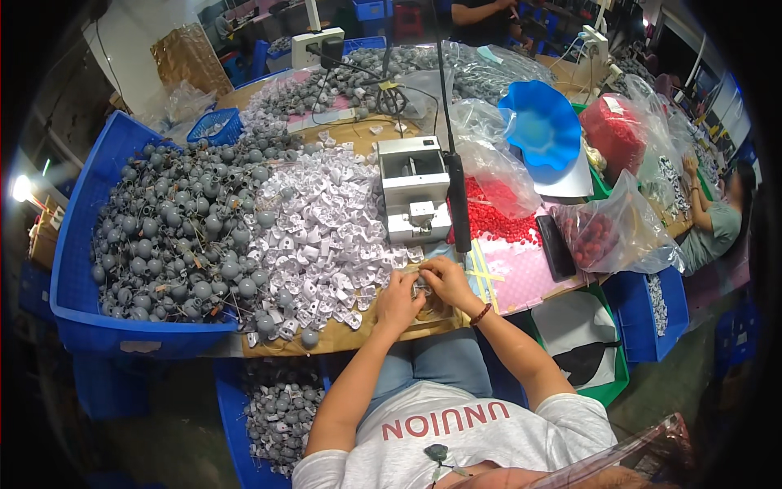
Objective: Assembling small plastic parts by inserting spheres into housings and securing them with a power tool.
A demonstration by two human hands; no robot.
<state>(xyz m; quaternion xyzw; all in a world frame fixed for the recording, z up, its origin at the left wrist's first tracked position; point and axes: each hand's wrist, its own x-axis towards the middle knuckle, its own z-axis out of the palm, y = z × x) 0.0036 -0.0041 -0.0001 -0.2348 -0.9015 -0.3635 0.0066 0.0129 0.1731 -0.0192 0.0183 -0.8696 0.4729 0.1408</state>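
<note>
My left hand (398, 303) and my right hand (448, 283) meet at the front edge of the table, fingers bent and closed together. Whatever they pinch between them is too small and too covered by the fingers to name. Just beyond them stands a small white and grey bench machine (414, 189). Left of my left hand spreads a heap of white plastic parts (322, 220). Farther left, grey ball-shaped parts with thin wires (175, 224) fill a large blue bin (155, 334).
A black rod (458, 204) stands upright beside the machine. To the right lie small red parts (497, 216), a dark phone (555, 248) and a clear bag of red balls (599, 236). A wavy blue bowl (542, 126) sits behind. Another person (713, 224) works at far right.
</note>
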